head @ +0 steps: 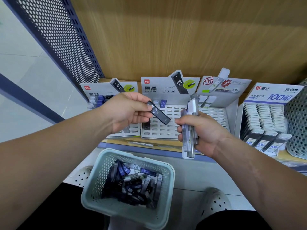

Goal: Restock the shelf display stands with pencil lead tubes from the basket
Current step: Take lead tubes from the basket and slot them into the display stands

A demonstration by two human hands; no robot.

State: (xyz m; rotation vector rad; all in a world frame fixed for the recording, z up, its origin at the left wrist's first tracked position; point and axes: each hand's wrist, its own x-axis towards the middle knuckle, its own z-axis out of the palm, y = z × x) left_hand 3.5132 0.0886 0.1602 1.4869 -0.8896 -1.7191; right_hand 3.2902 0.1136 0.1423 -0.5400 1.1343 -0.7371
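Note:
My left hand (126, 112) pinches one black lead tube (160, 113) marked 0.7, held slanted above the middle display stand (166, 128). My right hand (202, 131) grips a bundle of long clear and grey lead tubes (189, 130), held upright in front of the third stand (221, 112). The middle stand's slotted tray holds only a few tubes at its back. A pale green basket (98, 188) with several black and blue tubes sits on the floor below my hands. The left stand (106, 97) is partly hidden by my left hand.
A full stand of white-capped tubes (265, 117) sits at the right, beside a grey mesh container (297, 123). A perforated dark panel (66, 39) bounds the shelf's left side. Wooden back wall behind. My white shoes (216, 201) flank the basket.

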